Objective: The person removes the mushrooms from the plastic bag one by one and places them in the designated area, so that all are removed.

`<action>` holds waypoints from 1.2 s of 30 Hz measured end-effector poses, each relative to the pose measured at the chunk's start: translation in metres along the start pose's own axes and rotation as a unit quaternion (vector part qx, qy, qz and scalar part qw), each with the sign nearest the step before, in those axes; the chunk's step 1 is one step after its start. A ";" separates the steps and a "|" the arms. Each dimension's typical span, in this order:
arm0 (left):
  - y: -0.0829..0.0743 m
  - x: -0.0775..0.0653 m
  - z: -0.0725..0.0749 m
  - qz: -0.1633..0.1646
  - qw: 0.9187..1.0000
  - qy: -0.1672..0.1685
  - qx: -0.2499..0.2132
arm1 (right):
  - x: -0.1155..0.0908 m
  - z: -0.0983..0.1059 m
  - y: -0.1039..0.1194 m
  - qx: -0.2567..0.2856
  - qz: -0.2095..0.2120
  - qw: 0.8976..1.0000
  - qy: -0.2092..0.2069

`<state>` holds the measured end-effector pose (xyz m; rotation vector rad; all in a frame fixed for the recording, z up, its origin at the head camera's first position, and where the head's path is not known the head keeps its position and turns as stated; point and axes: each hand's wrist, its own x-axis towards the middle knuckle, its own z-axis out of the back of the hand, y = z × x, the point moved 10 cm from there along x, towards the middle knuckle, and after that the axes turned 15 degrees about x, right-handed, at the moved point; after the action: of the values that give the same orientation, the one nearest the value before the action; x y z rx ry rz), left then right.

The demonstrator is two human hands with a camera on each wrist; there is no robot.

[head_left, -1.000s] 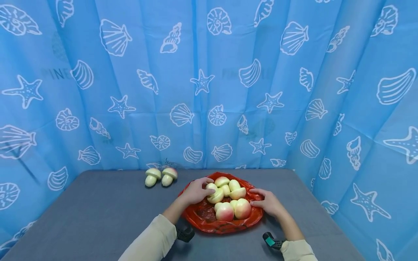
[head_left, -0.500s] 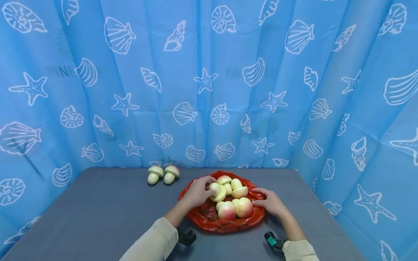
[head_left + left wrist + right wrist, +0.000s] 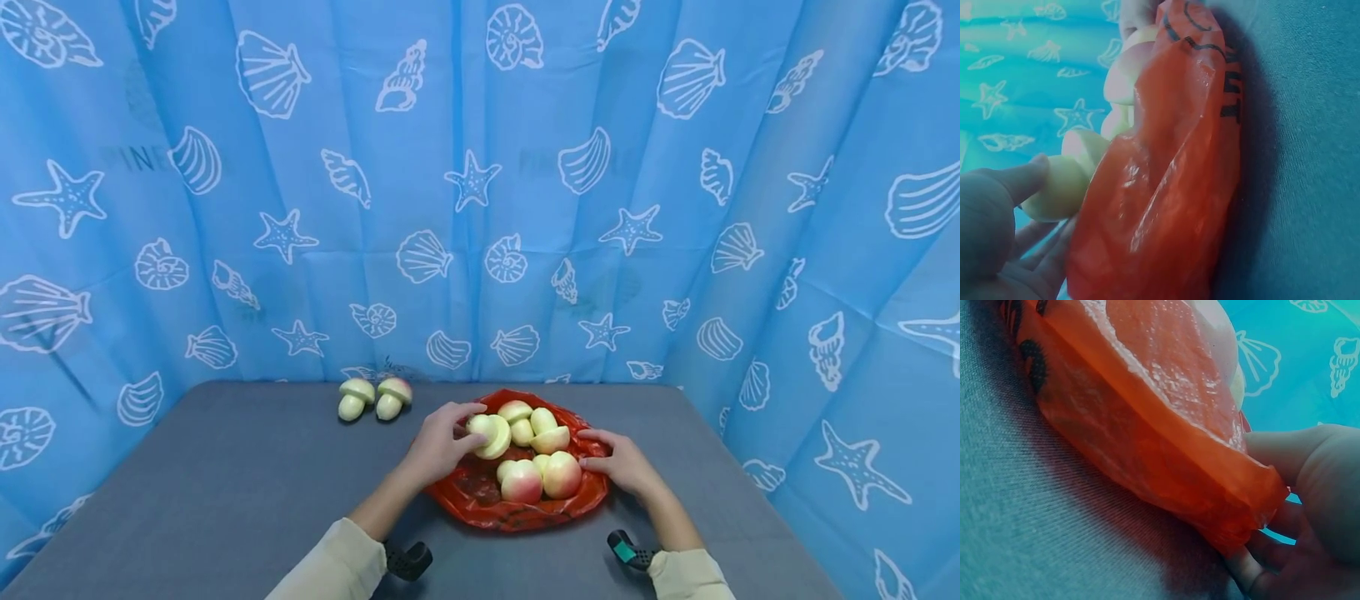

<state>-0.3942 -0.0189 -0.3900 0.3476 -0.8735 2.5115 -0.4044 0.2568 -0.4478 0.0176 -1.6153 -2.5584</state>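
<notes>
Thumb and fingers of my left hand (image 3: 437, 443) pinch a pale yellow mushroom-shaped piece (image 3: 492, 438) at the left side of an opened red plastic bag (image 3: 517, 522). In the left wrist view, that mushroom-shaped piece (image 3: 1060, 189) sits between thumb and fingers, just over the bag's rim. My right hand (image 3: 628, 468) grips the bag's right edge; its thumb lies inside and fingers outside in the right wrist view, around the folded red plastic (image 3: 1235, 487). Several similar mushroom-shaped pieces (image 3: 521, 482), some with pink-tinged caps, lie inside the bag.
Two more mushroom-shaped pieces (image 3: 392, 398) lie side by side near the back of the grey table (image 3: 247, 492), left of the bag. A blue curtain (image 3: 465, 208) with white shell prints hangs behind the table and along its right side.
My left hand has taken hold of the mushroom-shaped piece and drawn it slightly left and up, away from its neighbours. My right hand keeps its place on the bag edge. The head view has shifted slightly.
</notes>
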 end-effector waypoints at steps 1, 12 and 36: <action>0.000 -0.002 0.003 -0.004 1.000 -0.006 -0.006 | 0.000 0.000 0.000 0.000 -0.001 1.000 0.000; -0.005 -0.022 0.042 -0.024 0.995 -0.067 -0.065 | -0.002 -0.001 0.001 0.000 -0.001 1.000 0.000; 0.076 -0.081 0.092 0.070 0.984 -0.117 -0.113 | -0.003 -0.001 0.002 -0.002 -0.011 1.000 0.002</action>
<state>-0.3542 -0.1575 -0.3900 0.5283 -1.3049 2.4961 -0.4009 0.2555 -0.4469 0.0396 -1.6186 -2.5766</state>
